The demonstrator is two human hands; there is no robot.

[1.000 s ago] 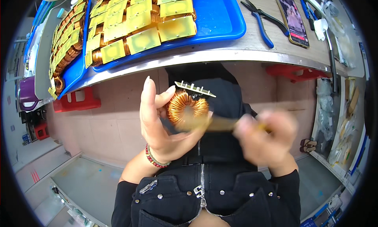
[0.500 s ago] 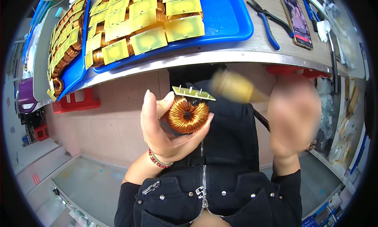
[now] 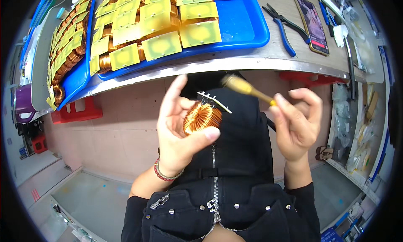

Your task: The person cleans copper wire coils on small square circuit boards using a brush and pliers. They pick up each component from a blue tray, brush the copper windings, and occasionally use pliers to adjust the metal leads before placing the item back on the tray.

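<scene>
My left hand [image 3: 173, 130] is closed around a ring-shaped copper coil [image 3: 200, 117], its thumb lying across the coil's lower front. A small board [image 3: 215, 101] with thin pins stands tilted on the coil's upper right side, seen nearly edge-on. To the right, my right hand [image 3: 299, 123] pinches the thin stem of a yellow-brown tool [image 3: 243, 86] between thumb and fingers. The tool's thick end points left toward the board, apart from it. That end is blurred, so its exact kind cannot be told.
A blue tray [image 3: 235, 28] on the workbench holds several coils under yellow boards; another blue tray [image 3: 74, 88] at left holds more. Blue-handled pliers [image 3: 286, 34] and a phone [image 3: 311, 25] lie at right. The bench's metal edge [image 3: 252, 64] runs beyond my hands.
The coil and board have turned in my left hand, and its thumb now crosses the coil's front. My right hand and the tool have tilted and shifted slightly left; they are less blurred.
</scene>
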